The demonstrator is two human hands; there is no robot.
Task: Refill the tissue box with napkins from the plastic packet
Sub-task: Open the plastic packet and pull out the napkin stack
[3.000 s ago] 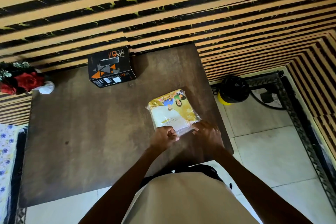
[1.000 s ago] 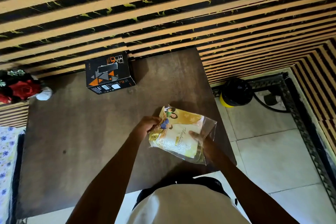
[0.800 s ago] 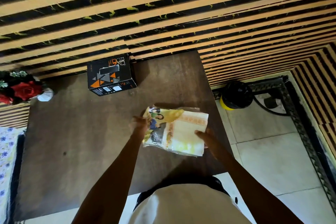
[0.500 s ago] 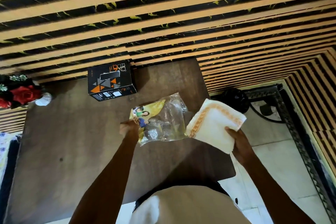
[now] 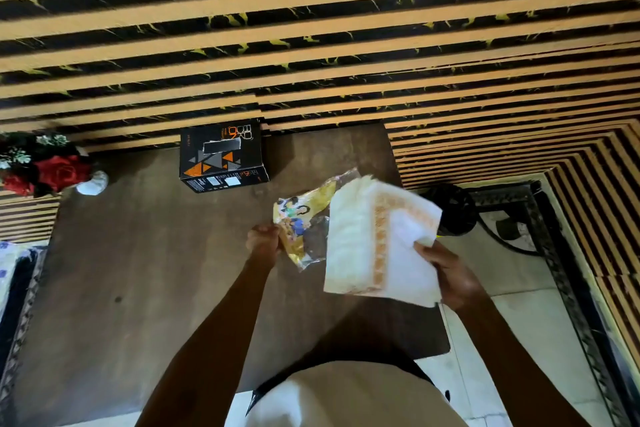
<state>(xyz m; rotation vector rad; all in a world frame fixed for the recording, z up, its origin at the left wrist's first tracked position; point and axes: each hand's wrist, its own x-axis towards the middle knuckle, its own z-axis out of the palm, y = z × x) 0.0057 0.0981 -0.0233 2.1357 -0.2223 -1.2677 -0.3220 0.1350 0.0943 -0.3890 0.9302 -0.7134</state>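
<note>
My right hand grips a thick stack of white napkins with an orange patterned border, held above the table's right side. My left hand pinches the limp yellow printed plastic packet, which hangs crumpled just left of the stack. The black tissue box with orange and grey triangles stands at the table's far edge against the wall, its top slot facing up, apart from both hands.
The brown wooden table fills the middle. Red artificial flowers and a small white object sit at its far left corner. A black round object stands on the tiled floor to the right. The striped wall runs behind.
The packet lay flat on the table, was lifted and turned, and the napkin stack came out to the right. Now the stack is tilted closer to the emptied packet.
</note>
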